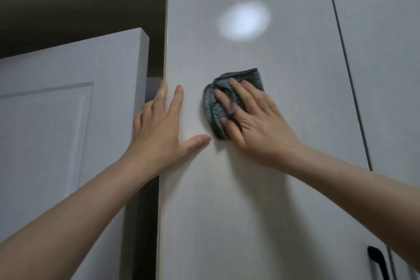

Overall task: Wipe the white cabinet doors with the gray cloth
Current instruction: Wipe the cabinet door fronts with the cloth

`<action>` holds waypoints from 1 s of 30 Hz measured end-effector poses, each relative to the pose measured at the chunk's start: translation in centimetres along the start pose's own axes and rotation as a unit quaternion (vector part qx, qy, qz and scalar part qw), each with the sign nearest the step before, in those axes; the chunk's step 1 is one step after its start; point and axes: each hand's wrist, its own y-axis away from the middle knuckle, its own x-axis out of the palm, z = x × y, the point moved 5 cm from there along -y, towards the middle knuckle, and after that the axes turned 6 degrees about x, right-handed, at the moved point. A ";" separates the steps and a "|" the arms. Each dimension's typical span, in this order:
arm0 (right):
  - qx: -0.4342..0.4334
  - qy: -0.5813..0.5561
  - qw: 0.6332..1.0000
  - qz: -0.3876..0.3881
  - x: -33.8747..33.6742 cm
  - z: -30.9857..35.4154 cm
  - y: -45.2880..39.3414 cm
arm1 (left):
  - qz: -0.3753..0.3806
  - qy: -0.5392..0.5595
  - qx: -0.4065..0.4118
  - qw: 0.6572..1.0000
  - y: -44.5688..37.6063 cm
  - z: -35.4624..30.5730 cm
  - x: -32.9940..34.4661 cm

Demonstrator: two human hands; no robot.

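Mid-wipe, can't grade progress: no visible dirt or wet streaks on the cabinet door, so wiped vs unwiped area is indistinguishable. Judgement: this door in progress, the rest probably still to do. Right hand lies flat, fingers straight and slightly spread, pressing the bunched gray cloth against the door; cloth sits under its fingers, sticking out past the fingertips. Left hand is just beside the right, fingers splayed, flat on the same door at its near edge, holding nothing; looks like bracing. Count: two hands, one cloth, one black handle well below the right forearm. Doors: one under the hands, at least one more beyond the right hand, plus a paneled door ajar beyond the left. Glare spot above the fingertips.
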 end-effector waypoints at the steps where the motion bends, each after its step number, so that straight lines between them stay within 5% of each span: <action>1: 0.016 0.008 1.000 -0.001 -0.2 -1.9 0.5 | 0.008 0.004 -0.001 1.000 0.6 0.0 0.3; 6: 0.223 0.011 0.975 -0.009 -1.4 -11.3 3.4 | 0.033 0.065 -0.026 0.997 3.6 -0.6 1.6; 10: 0.337 -0.048 0.940 -0.005 -1.0 -9.1 6.0 | 0.029 0.096 -0.020 0.995 4.9 -0.6 2.2; 17: 0.119 -0.010 0.993 0.004 1.4 5.4 9.7 | 0.022 0.138 0.005 0.990 6.3 -0.1 2.4; 22: 0.017 0.034 0.999 0.035 1.6 3.8 12.6 | 0.021 0.156 -0.003 0.987 8.4 0.5 2.3; 30: 0.332 -0.021 0.942 0.047 0.1 -4.1 14.5 | 0.030 0.149 -0.019 0.988 11.5 0.5 2.9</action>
